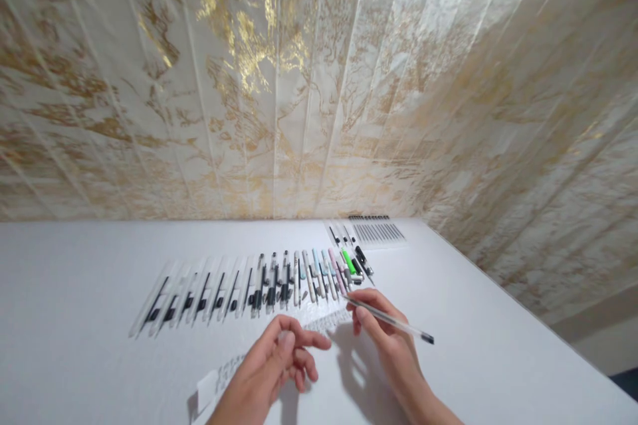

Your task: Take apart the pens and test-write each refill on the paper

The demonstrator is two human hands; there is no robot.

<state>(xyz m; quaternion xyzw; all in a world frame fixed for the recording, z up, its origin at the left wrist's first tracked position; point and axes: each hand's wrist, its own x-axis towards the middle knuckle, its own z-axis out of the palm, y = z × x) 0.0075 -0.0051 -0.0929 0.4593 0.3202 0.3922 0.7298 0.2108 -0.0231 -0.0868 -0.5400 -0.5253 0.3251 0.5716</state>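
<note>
My right hand (386, 332) pinches a clear-barrelled pen (393, 321) between thumb and fingers, its black end pointing down to the right. My left hand (286, 355) is held over the table with its fingers loosely apart and nothing in it. Partly hidden beneath my left hand lies a strip of paper with handwriting (326, 323). Beyond both hands runs a row of disassembled pens: clear barrels with black refills (202, 299) at the left, black-gripped pens (272, 285) in the middle, then pale and pink ones (335, 265). A bright green pen part (347, 260) lies near the row's right end.
A white table (90, 358) spreads under everything and meets a wall with gold-patterned covering (259, 113). At the back right lie a clear packet of thin refills (379, 232) and several small clear pieces (343, 236). Black pens (363, 259) sit beside the green part.
</note>
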